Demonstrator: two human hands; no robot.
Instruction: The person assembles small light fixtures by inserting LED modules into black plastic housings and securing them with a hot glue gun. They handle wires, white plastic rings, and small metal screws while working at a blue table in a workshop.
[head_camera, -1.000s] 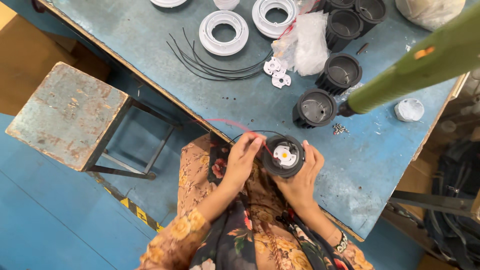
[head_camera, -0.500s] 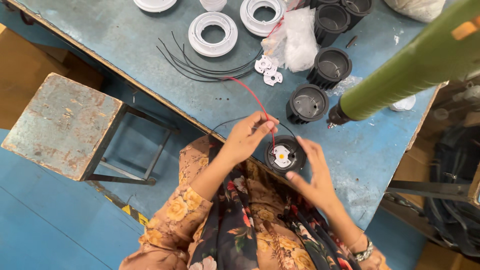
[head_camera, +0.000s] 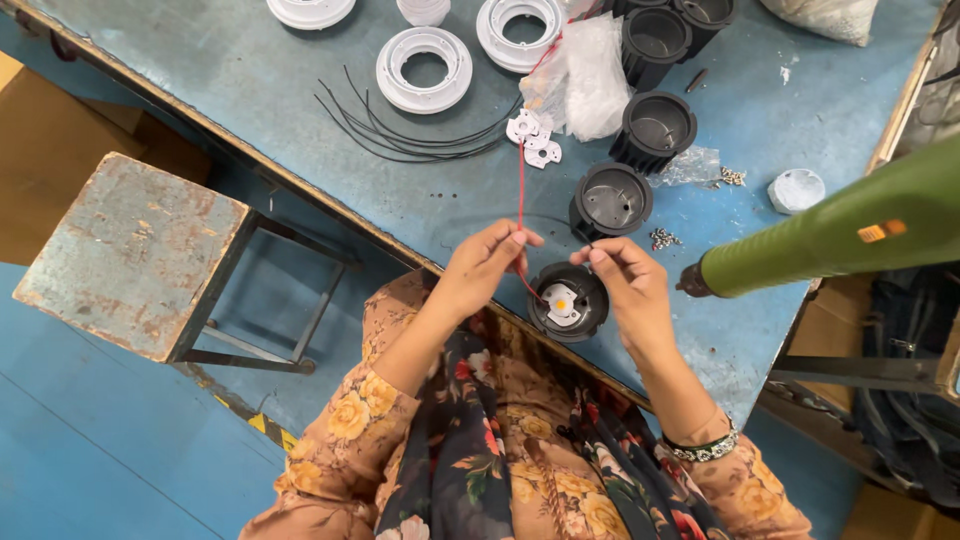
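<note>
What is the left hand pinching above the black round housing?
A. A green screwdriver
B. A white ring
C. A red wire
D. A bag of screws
C: the left hand pinches a thin red wire that runs up across the blue table and down to the black round housing, which the right hand touches.

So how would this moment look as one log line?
left hand: pinches thin red wire | right hand: steadies round black lamp housing | blue worktable
</note>
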